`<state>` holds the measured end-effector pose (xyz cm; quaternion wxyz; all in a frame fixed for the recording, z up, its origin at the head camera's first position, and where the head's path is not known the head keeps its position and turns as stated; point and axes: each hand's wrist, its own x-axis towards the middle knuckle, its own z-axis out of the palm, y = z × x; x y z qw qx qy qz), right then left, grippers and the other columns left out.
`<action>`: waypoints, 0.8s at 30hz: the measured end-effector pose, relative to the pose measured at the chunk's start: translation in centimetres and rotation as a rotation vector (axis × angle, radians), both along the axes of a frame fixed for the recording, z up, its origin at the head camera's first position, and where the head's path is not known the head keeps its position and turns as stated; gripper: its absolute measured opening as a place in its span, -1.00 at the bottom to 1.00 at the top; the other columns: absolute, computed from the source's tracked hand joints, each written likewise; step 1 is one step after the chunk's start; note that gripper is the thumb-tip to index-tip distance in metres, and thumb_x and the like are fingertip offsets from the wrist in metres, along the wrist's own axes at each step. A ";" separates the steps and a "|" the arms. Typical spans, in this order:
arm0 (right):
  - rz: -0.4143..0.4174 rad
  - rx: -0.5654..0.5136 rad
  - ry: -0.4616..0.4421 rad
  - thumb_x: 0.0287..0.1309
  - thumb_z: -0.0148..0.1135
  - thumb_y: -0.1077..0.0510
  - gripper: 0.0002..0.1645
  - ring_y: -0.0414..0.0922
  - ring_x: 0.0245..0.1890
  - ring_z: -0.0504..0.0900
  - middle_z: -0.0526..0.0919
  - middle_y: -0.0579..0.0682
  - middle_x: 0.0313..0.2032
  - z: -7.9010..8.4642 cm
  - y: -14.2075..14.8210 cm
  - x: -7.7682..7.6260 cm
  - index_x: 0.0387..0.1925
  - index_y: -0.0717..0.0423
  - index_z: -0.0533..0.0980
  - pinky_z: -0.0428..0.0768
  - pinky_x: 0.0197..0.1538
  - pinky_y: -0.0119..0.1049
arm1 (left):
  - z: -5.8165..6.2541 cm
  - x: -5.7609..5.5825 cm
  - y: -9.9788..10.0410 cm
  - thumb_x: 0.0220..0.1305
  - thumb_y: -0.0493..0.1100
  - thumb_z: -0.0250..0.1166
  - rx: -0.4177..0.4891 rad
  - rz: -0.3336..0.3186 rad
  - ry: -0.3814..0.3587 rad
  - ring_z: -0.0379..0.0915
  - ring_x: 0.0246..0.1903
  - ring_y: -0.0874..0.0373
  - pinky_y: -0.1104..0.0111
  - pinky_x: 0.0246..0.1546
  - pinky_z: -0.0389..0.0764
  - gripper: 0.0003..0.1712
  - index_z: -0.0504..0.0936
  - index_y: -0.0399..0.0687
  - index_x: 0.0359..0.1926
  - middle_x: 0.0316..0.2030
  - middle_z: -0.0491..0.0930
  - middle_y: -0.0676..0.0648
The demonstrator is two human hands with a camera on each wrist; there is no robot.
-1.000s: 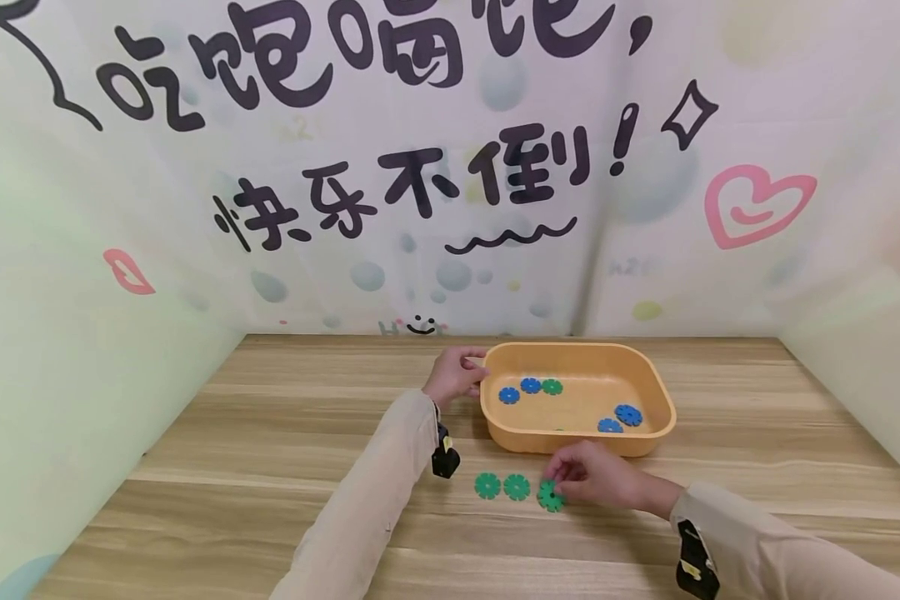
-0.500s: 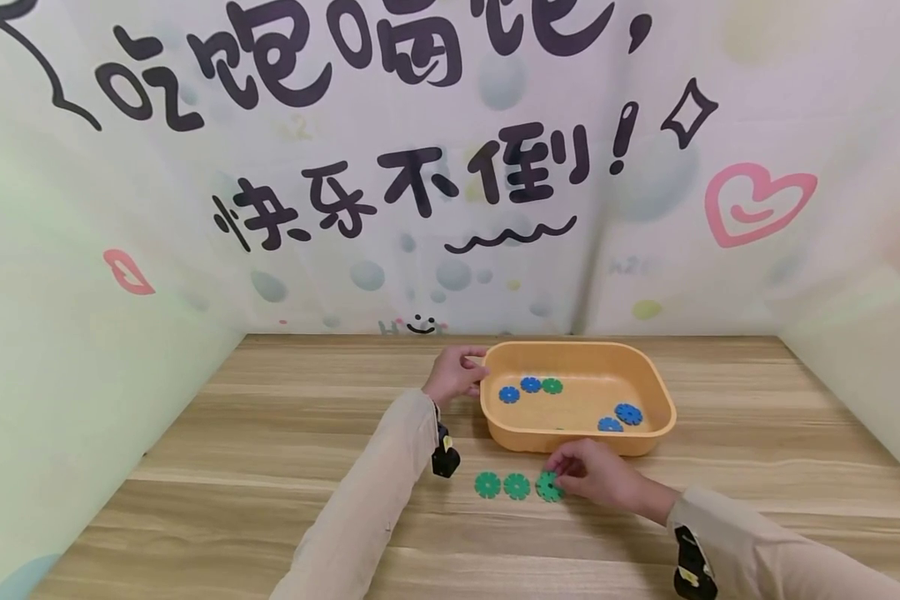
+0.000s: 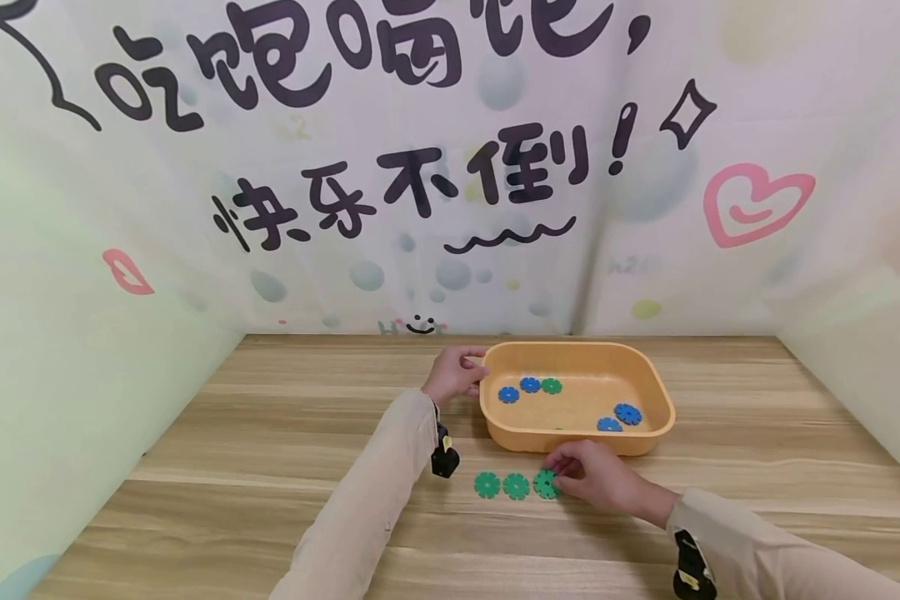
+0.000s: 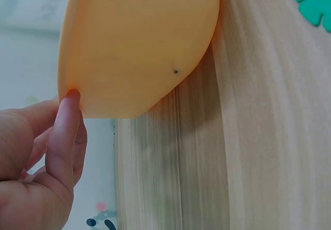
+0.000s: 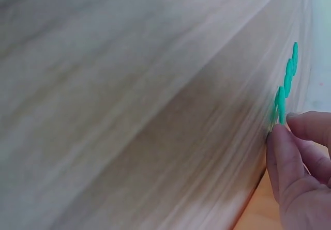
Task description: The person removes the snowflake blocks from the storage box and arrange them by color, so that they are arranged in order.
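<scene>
My left hand (image 3: 452,373) grips the left rim of an orange plastic basin (image 3: 570,442). In the left wrist view, the thumb presses the basin's outer wall (image 4: 139,44) just below the rim. Close to the basin's front side, my right hand (image 3: 603,479) pinches a green notched snowflake disc (image 3: 544,484) between thumb and fingers. Two more green discs lie flat to its left, a middle disc (image 3: 516,487) and a left disc (image 3: 487,485). From the right wrist, the pinched disc (image 5: 281,105) appears edge-on, low over the wood.
Inside the basin lie several blue discs, among them a blue disc (image 3: 627,414) at the right, and a green disc (image 3: 551,386) at the back. The wooden table (image 3: 270,467) reaches back to a printed cloth (image 3: 330,275) with dark lettering.
My right hand has shifted the pinched green disc slightly left and away from me, into line with the other two. The left hand stays on the basin.
</scene>
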<state>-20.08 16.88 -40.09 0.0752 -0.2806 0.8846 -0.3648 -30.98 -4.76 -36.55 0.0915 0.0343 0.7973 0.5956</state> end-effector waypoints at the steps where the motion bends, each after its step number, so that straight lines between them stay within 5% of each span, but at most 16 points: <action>1: -0.003 0.002 -0.003 -0.04 0.23 0.35 -0.85 -0.25 -0.39 0.49 0.57 -0.08 -0.38 0.0 0.0 0.0 -0.33 0.22 0.54 0.56 -0.33 -0.42 | 0.0 0.0 0.0 0.10 -0.41 0.19 0.000 0.000 0.000 0.52 -0.33 -0.12 0.20 -0.35 0.62 -0.59 0.46 -0.27 0.03 -0.42 0.43 -0.13; 14: 0.087 -0.124 0.019 0.07 0.18 0.26 -0.89 -0.26 -0.39 0.52 0.59 -0.01 -0.39 3.0 0.0 0.5 -0.33 0.23 0.53 0.59 -0.32 -0.40 | 0.0 -0.1 -0.1 0.10 -0.41 0.19 -0.007 -0.014 0.002 0.52 -0.32 -0.16 0.13 -0.30 0.59 -0.59 0.46 -0.26 0.04 -0.39 0.45 -0.18; 24: -0.027 -0.199 0.098 0.09 0.14 0.31 -0.90 -0.05 -0.46 0.57 0.57 0.03 -0.45 7.6 0.2 -2.8 -0.32 0.27 0.52 0.62 -0.41 -0.38 | 0.1 -0.1 -0.2 0.10 -0.40 0.20 -0.015 -0.018 -0.003 0.54 -0.37 -0.08 0.17 -0.33 0.61 -0.58 0.46 -0.25 0.04 -0.38 0.46 -0.18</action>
